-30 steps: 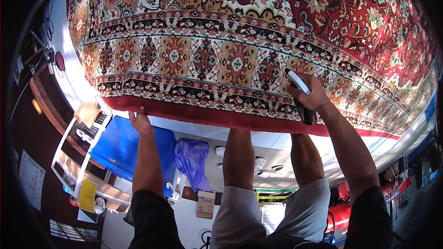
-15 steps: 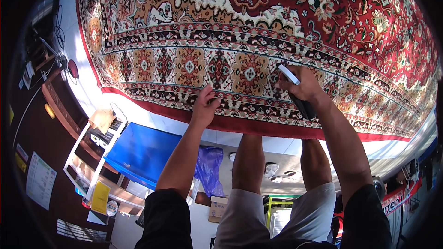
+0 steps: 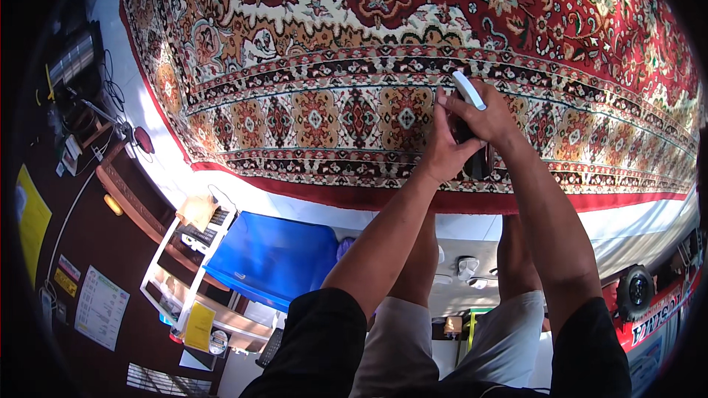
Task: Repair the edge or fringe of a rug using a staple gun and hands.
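A patterned red, cream and brown carpet (image 3: pixel 310 66) with a dark red border fills the upper view. Over its banded edge my right hand (image 3: pixel 483 114) is closed on a dark handheld tool (image 3: pixel 468 89) with a pale, curved bar on top; I cannot make out what kind it is. My left hand (image 3: pixel 448 149) has its fingers around the same tool from the left, just below and beside my right hand, partly hiding it. My legs stand below the carpet's near edge.
At lower left are a blue plastic board (image 3: pixel 273 254), a white rack (image 3: pixel 190 291), a brown wooden piece (image 3: pixel 136 217) and dark furniture with papers and cables. Pairs of footwear (image 3: pixel 467 269) lie between my legs. A black wheel (image 3: pixel 635 287) and red equipment are at right.
My left hand has left the carpet's edge, moved up and right, and taken hold of the tool beside my right hand, which has moved slightly up.
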Demonstrator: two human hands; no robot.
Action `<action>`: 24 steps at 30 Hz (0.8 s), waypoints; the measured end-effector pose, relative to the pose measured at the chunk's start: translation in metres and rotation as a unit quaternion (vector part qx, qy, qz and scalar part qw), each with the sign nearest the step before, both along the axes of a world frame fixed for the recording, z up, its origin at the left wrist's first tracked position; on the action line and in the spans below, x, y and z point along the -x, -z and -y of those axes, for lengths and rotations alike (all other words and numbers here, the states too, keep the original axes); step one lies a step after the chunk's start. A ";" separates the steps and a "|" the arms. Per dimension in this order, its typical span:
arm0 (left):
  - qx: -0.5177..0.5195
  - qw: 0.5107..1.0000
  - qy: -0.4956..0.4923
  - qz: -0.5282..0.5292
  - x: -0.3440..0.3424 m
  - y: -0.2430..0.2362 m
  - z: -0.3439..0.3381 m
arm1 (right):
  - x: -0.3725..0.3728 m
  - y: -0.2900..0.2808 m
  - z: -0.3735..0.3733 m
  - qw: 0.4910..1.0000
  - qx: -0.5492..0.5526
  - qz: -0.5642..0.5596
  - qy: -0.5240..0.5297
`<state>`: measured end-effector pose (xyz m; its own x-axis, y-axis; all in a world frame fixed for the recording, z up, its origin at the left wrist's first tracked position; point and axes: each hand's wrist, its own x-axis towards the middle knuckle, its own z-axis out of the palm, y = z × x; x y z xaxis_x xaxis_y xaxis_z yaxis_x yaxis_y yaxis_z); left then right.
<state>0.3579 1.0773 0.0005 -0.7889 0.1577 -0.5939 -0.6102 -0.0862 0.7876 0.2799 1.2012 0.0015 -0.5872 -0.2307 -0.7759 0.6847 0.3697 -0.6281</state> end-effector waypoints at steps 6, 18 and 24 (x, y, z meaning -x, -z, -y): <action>0.103 0.992 -0.067 -0.025 0.024 -0.002 0.007 | 0.009 -0.060 0.002 0.983 0.136 0.026 -0.119; 0.417 0.903 0.041 0.094 0.157 0.027 0.081 | -0.172 -0.252 -0.138 0.966 -0.210 0.097 -0.118; 0.346 0.938 0.010 0.025 0.211 0.018 0.096 | -0.195 -0.264 -0.112 0.968 -0.240 0.066 -0.041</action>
<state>0.1473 0.9814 -0.0174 -0.7579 -0.2649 -0.5962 -0.6445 0.4462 0.6209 0.4746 1.3133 0.2660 -0.4700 0.1335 -0.8725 0.7031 0.6541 -0.2787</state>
